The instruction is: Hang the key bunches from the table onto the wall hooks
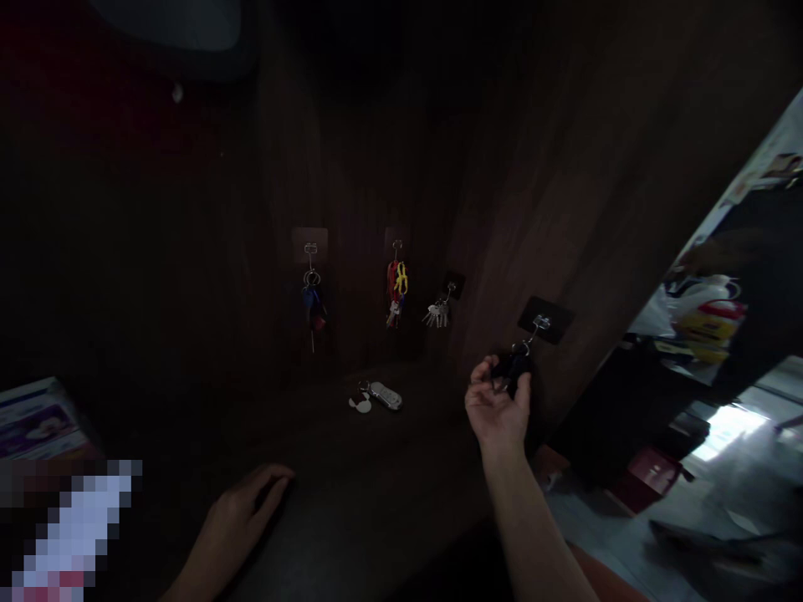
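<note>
On the right, my right hand (pixel 500 411) is palm up with its fingers curled around a bunch of black keys (pixel 518 368). The bunch's ring is on a metal hook (pixel 540 323) fixed to the dark wooden side panel; the fingers partly hide the keys. My left hand (pixel 242 512) lies on the dark shelf surface at the lower left, thumb and forefinger stretched out and a small gap between them. It holds nothing that I can see. Between the hands, a silver key fob (pixel 385 395) lies on the shelf with a round white tag (pixel 360 404) beside it.
Other hooks carry keys with a blue tag (pixel 309 297), keys with red and yellow straps (pixel 397 280), and a bunch of silver keys (pixel 437 313). A box (pixel 43 422) stands at the left. Beyond the panel's edge are a yellow-labelled container (pixel 708 322) and a red box (pixel 646 478).
</note>
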Motion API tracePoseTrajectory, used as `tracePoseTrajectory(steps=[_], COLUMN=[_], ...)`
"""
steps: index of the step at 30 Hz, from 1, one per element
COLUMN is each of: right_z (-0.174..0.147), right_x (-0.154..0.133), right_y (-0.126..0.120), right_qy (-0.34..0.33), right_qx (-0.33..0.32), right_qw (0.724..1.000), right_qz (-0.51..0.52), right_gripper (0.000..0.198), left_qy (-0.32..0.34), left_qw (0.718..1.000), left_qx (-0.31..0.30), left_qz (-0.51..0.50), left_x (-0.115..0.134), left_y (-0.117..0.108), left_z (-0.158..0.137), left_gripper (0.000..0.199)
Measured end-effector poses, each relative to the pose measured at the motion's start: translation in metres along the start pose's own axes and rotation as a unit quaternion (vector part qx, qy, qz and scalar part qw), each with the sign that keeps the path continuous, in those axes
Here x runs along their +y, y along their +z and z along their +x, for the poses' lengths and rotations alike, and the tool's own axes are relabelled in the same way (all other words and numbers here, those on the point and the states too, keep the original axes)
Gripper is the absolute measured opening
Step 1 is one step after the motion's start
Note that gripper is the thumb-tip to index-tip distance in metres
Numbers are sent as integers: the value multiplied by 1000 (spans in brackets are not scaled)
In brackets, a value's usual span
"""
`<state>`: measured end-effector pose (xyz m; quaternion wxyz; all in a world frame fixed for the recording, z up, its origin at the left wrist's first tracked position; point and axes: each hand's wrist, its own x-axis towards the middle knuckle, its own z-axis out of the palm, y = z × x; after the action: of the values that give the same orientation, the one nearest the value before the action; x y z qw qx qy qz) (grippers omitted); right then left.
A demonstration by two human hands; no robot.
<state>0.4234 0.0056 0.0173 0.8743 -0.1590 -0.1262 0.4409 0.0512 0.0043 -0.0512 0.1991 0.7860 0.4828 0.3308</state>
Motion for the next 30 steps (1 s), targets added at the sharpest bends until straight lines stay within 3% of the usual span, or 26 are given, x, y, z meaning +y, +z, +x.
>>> tracePoseTrajectory(steps=[9, 15, 24, 27, 30], right_z=[-4, -1, 4, 1, 1], right_x=[25, 46, 86, 98, 106], right_y=[-25, -35, -47, -38, -26], right_qy=[9, 49, 71, 64, 42], right_qx=[36, 75, 47, 28, -14], right_qw=[998, 994, 973, 946, 898], right_qz=[-47, -57, -216, -316, -437], right_gripper=[17, 7, 17, 18, 18], left_qy=[7, 3, -1, 4, 8], left_qw=[1000, 1000, 1000, 1000, 1000], left_qx=[5, -3, -2, 1, 0], left_qz=[1, -1, -23, -24, -25], left_x=[0, 0, 4, 6, 5], left_y=[1, 1, 0, -2, -1], left_z=[0, 0, 0, 0, 0], left_gripper=[22, 21, 20, 21, 21])
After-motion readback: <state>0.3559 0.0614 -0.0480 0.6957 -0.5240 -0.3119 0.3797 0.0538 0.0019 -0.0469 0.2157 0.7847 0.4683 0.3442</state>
